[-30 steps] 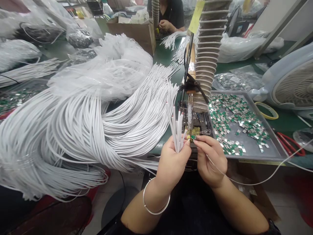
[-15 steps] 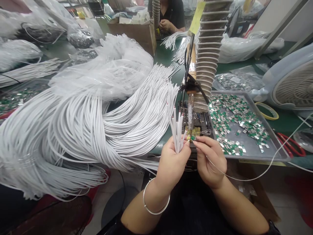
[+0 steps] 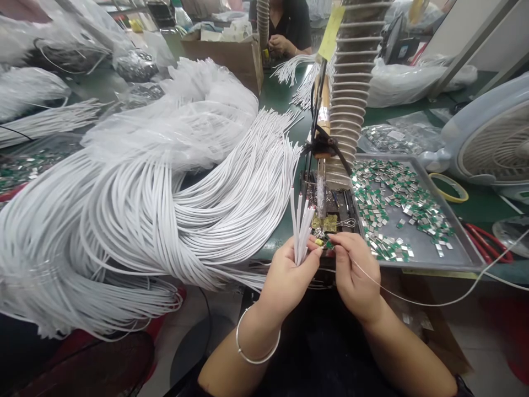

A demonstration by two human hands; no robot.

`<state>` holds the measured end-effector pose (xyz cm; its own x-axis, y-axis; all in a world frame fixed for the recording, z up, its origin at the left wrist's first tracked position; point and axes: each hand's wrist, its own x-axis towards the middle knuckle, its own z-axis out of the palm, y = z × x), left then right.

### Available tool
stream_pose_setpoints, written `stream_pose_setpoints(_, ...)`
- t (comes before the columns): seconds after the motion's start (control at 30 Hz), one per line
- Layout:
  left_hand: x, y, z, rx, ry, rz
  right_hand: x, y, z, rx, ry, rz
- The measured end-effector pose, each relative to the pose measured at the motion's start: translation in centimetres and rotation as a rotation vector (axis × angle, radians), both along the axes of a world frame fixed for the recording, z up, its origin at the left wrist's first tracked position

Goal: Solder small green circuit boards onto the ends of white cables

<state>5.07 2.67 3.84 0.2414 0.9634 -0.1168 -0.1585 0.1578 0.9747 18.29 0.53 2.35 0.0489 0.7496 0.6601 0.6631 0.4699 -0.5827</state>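
Observation:
My left hand [image 3: 291, 273] is closed around several short white cables [image 3: 301, 220], their reddish tips pointing up. A small yellow piece [image 3: 319, 242] shows at its fingertips. My right hand [image 3: 357, 270] pinches a thin solder wire [image 3: 430, 305] that curves away to the right edge. Between the fingertips of both hands is a small green circuit board [image 3: 329, 244]; which fingers grip it I cannot tell. Just beyond, a soldering iron [image 3: 321, 190] hangs tip down over a yellowish pad [image 3: 330, 223].
A large bundle of white cables [image 3: 206, 209] covers the left. At right stand a grey tray [image 3: 425, 251] of small boards, a tape roll [image 3: 448, 187], red-handled pliers [image 3: 487, 242] and a fan [image 3: 491, 138]. A ribbed hose [image 3: 351, 82] hangs behind the iron. Across the bench sits another person [image 3: 295, 27].
Both hands have drawn slightly down, away from the iron's tip, with the board between them. The cables in my left hand have dropped a little and bunched closer together.

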Motion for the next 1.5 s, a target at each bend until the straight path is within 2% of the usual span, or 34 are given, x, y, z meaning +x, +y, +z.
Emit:
stream_pose_setpoints(0.1,-0.3,0.0,-0.3,0.016,0.024,-0.021,0.0,0.0,0.1,-0.065,-0.017,0.027)
stream_pose_setpoints(0.27,-0.6,0.1,-0.4,-0.008,0.095,-0.056,0.0,0.0,-0.2,0.012,-0.018,0.007)
stream_pose_setpoints(0.5,-0.4,0.3,0.3,-0.033,0.015,-0.109,-0.4,-0.2,-0.8,0.021,0.035,-0.023)
stream_pose_setpoints(0.67,0.0,0.5,0.6,-0.05,0.023,-0.058,-0.3,-0.6,-0.9,-0.005,0.138,-0.088)
stream_pose_setpoints(0.8,0.0,0.6,0.7,-0.034,0.05,-0.027,-0.1,-0.4,-0.8,0.023,0.161,-0.004)
stream_pose_setpoints(0.93,0.1,0.8,0.8,0.004,0.08,0.012,-0.1,0.1,-0.6,0.061,0.137,0.042)
stream_pose_setpoints(1.5,0.3,1.3,1.6,0.073,0.145,0.06,-0.5,0.9,-0.2,0.122,0.062,0.0)
